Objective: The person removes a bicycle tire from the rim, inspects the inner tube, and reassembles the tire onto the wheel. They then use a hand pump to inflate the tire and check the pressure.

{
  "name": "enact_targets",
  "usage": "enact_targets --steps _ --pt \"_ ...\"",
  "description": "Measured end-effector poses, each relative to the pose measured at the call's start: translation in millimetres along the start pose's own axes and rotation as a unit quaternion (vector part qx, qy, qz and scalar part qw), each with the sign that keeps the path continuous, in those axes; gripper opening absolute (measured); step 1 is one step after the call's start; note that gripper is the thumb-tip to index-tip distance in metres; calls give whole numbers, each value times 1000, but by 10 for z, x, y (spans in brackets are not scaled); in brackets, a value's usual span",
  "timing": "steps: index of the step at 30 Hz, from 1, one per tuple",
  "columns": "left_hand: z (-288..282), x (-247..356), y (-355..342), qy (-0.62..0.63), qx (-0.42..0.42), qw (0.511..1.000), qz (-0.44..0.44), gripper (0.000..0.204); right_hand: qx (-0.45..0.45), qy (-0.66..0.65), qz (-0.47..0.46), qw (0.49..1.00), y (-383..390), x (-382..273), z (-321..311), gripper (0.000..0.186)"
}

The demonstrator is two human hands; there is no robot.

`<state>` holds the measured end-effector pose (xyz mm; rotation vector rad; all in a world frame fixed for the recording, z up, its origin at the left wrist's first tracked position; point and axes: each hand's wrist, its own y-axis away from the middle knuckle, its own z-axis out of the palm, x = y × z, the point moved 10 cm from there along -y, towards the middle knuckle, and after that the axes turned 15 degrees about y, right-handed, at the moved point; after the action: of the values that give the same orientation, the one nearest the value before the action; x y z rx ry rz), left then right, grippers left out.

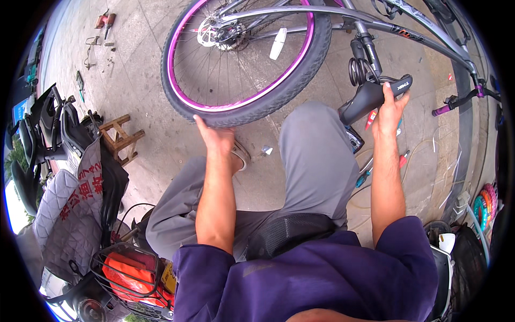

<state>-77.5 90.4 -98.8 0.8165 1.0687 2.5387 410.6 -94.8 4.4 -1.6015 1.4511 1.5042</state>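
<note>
"As you read from left to right, what comes first?"

"A scooter [64, 126], out at nine o'clock near the edge. Then a red tool [106, 21] on the floor [142, 70] between ten and eleven, a wooden stool [122, 140] between nine and ten, and a wire basket [159, 268] between seven and eight, with something orange inside."

"And the hands? Start with the left."

"The left hand [217, 138] is close to centre, towards ten. It grips the near edge of the wheel [252, 113], thumb on the tyre's side; the other fingers are partly hidden."

"Where's the bike [365, 38] itself?"

"Across the top, from eleven round to between two and three. Its pink-rimmed wheel fills twelve; the black saddle [358, 105] is at two, with a coiled cable [359, 71] just beside it."

"The right hand [390, 111]?"

"Also towards two, closed round the saddle's narrow end."

"And further right?"

"A red-handled tool [403, 160] on the floor at three, the bike's purple grip [442, 110] between two and three, and coloured coils [486, 202] near the edge, between three and four."
</note>
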Motion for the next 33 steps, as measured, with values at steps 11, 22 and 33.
enact_targets --steps 11,22,33 --pt "440 -1127 723 -57 -34 979 -191 88 -3 -18 7 1000 32 -36 31 93" --pt "-365 869 -702 -1 58 998 -34 86 -34 -29 23 999 117 -79 94 96" --pt "-4 -442 192 -18 50 996 -71 59 48 41 -35 997 7 68 28 88"
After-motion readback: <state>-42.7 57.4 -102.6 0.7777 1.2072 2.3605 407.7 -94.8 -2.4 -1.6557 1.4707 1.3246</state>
